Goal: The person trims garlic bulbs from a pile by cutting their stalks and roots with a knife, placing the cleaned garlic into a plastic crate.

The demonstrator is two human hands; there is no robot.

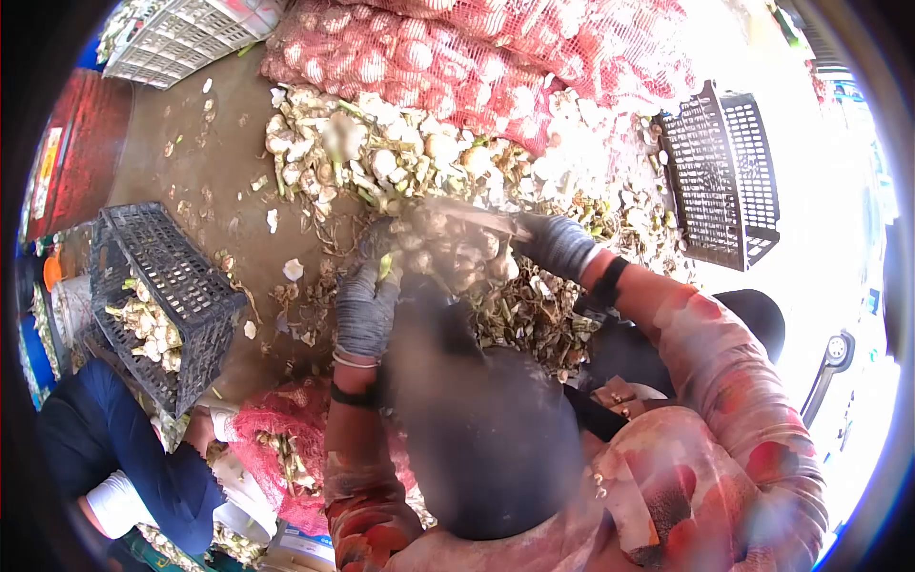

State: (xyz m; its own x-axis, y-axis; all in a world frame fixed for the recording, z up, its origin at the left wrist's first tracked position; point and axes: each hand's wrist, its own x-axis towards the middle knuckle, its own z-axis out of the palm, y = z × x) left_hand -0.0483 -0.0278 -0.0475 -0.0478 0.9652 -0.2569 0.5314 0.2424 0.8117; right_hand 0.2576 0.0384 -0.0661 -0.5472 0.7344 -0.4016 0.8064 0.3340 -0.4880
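My left hand (pixel 365 303), in a grey glove, is closed at the left side of a cluster of garlic bulbs (pixel 448 250); its fingertips are partly hidden. My right hand (pixel 558 245), also gloved in grey, closes on the end of a long, flat, blade-like tool (pixel 467 215) that reaches left across the top of the cluster. Blur keeps the tool's exact kind unclear. Beyond both hands spreads a heap of loose garlic (pixel 381 162) with stems. Dry leaves and trimmings (pixel 534 329) lie below my right hand.
Red mesh sacks of garlic (pixel 410 52) stand at the back. A black crate (pixel 705 181) is at right, another (pixel 181 296) at left with garlic inside. A pale crate (pixel 191 38) sits far left. A person in dark sleeves (pixel 143 448) is beside a red mesh sack (pixel 291 458).
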